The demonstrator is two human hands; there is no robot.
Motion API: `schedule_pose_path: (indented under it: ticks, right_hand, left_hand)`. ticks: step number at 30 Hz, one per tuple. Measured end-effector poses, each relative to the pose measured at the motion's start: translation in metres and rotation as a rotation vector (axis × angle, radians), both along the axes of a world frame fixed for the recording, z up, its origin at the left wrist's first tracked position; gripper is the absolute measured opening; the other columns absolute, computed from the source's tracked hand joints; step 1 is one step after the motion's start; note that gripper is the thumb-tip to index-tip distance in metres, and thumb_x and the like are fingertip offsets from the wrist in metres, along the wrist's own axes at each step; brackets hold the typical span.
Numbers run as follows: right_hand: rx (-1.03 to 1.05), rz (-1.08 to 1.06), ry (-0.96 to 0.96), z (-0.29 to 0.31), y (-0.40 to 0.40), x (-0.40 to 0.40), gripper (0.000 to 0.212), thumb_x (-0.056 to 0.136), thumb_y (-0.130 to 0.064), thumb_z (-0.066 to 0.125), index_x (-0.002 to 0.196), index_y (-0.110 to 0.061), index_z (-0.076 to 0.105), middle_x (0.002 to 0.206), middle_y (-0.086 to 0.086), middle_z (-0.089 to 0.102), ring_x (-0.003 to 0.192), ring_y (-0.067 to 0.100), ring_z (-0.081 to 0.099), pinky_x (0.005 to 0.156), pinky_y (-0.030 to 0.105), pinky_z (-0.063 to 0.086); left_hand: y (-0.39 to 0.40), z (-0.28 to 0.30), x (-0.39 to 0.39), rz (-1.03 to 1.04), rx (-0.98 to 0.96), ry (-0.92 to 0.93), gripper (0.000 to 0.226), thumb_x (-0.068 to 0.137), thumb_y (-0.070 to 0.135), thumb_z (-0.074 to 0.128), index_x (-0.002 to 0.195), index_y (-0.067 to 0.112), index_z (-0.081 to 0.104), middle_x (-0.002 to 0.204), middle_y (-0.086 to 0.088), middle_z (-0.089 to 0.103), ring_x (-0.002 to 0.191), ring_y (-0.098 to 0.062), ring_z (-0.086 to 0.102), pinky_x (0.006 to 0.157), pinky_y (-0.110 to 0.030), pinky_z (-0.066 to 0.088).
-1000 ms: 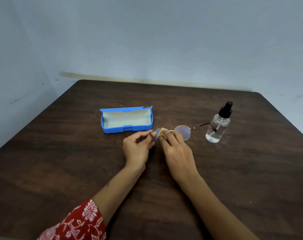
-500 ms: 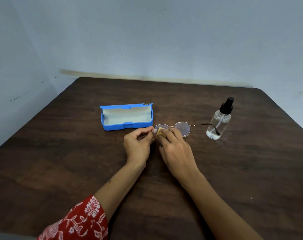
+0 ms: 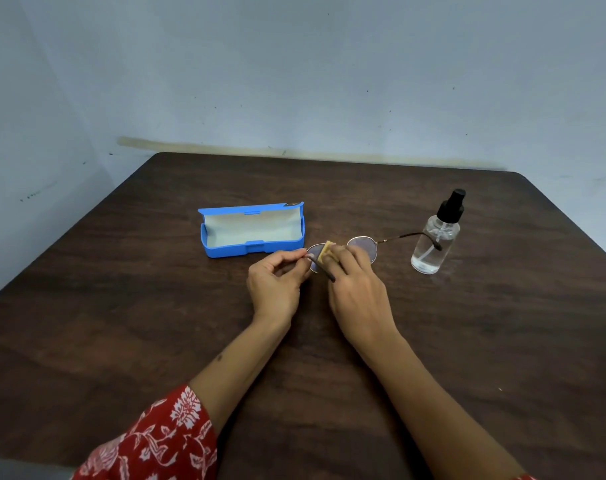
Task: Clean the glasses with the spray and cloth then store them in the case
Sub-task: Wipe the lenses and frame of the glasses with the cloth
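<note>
Head view is giving me the whole dark brown wood-grain table (image 3: 467, 341), and I am judging the task to be in its middle stretch: the wiping is going on, the storing is not yet done. The thin round wire-framed glasses (image 3: 362, 247) are lying or hovering near the middle of the table, towards its far edge, just beside the blue case. My left hand (image 3: 277, 282) is pinching the near temple arm at the hinge end, fingertips together on the slim metal. My right hand (image 3: 357, 289) is pressing a small folded yellow cloth (image 3: 329, 252) against one lens, fingers curled over it; I cannot tell how much of the lens is cleaned.

The clear plastic spray bottle with a black pump top (image 3: 436, 237) is standing upright towards the right edge, well apart from my hands, with the far temple arm reaching in front of it. Whether the lenses are already sprayed I cannot say; no droplets are showing.

The open bright blue hard rectangular case (image 3: 251, 249) is sitting just left of the glasses, lid up, its pale soft-looking lining bare. I am expecting the other lens, the folding of the temples and the placing into the case to remain.

The frame is looking delicate and springy, the cloth soft, the case rigid and smooth, the tabletop matte.
</note>
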State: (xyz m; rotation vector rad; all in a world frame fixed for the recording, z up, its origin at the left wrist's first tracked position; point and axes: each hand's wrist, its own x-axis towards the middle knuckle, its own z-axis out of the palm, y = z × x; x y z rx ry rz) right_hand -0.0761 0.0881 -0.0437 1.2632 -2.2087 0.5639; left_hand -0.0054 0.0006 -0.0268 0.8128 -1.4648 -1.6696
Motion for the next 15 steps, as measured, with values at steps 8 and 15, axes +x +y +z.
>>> schedule_pose_path:
  ticks: [8,15]
  right_hand:
    - [-0.016,0.06,0.003,0.0002,-0.0007,0.0066,0.037,0.083,-0.012,0.04,0.101,-0.004,0.07,0.101,0.006,0.067,0.1,0.022,0.054,0.079,0.026,0.05]
    - [-0.005,0.026,-0.014,0.0023,-0.001,0.0048,0.04,0.081,-0.008,0.037,0.105,0.0,0.068,0.106,0.01,0.066,0.103,0.022,0.051,0.076,0.026,0.052]
  left_hand:
    - [-0.0004,-0.0017,0.0,-0.002,-0.016,-0.01,0.015,0.077,0.001,0.072,0.084,0.015,0.073,0.085,-0.003,0.074,0.081,-0.011,0.071,0.077,-0.028,0.057]
    - [0.0006,-0.0015,0.0009,-0.005,-0.034,-0.026,0.013,0.078,0.001,0.071,0.088,0.01,0.073,0.085,-0.003,0.074,0.078,-0.008,0.07,0.075,-0.026,0.058]
